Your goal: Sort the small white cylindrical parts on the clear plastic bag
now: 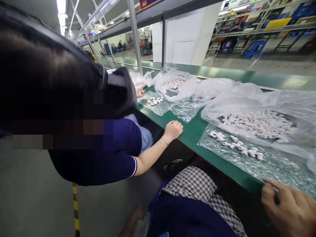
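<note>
Right hand: here at the lower right, the right hand (288, 207) is on the table's front edge, fingers bent; whether they pinch anything, I can't tell.
Left hand: only blurred skin at the bottom, beside some clear plastic (143, 225); can't tell the hand's state.
White fittings: a loose line of white fittings (232, 144) lies on the clear sheet (271, 163), near the table's (195, 135) front edge, and there's a big heap (259, 123) just behind, in the open mouth of the plastic bag (237, 95).
Co-worker: a closed hand (174, 129) rests on the front edge, bracelet (164, 141) at the wrist.
Farther along: another open bag (175, 82), a small cluster (156, 100) in front, and beside it an upturned palm (140, 92) carrying white pieces.
</note>
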`<move>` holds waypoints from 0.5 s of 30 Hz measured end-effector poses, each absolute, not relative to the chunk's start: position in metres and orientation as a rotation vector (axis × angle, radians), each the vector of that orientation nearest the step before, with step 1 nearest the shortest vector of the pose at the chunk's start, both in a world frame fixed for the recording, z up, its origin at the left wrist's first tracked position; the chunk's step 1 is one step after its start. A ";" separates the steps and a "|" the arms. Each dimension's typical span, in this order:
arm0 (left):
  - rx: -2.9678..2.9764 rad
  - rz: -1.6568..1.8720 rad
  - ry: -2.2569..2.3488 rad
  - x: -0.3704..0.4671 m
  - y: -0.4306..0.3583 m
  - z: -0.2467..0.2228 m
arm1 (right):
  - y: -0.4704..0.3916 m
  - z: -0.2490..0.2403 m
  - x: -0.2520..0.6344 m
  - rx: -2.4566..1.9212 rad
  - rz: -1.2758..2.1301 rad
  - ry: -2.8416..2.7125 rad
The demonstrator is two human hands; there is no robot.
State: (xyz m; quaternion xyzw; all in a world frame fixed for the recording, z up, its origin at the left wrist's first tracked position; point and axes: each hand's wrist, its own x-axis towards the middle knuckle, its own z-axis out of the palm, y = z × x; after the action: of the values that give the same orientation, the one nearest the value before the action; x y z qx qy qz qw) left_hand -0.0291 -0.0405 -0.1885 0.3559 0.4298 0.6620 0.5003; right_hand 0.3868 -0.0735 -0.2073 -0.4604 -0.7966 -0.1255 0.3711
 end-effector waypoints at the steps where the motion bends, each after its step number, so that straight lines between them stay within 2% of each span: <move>1: 0.854 1.604 1.018 -0.030 -0.040 -0.189 | -0.075 -0.212 0.387 -1.181 -0.438 -2.068; 3: 0.846 1.609 0.990 -0.031 -0.040 -0.188 | -0.075 -0.213 0.385 -1.130 -0.662 -2.134; 6: 0.853 1.606 0.993 -0.031 -0.042 -0.184 | -0.075 -0.202 0.379 -1.108 -0.818 -2.143; 11: 0.931 1.577 1.102 -0.014 -0.067 -0.177 | -0.086 -0.187 0.371 -1.181 -0.823 -2.159; 15: 1.048 1.526 1.225 0.020 -0.130 -0.200 | -0.091 -0.186 0.370 -1.244 -0.777 -2.162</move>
State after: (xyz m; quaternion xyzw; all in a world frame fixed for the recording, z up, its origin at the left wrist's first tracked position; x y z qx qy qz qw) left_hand 0.0201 -0.1300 -0.1996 0.4230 0.4944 0.6156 0.4446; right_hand 0.3700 -0.0912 -0.1865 -0.4595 -0.7987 -0.2871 0.2617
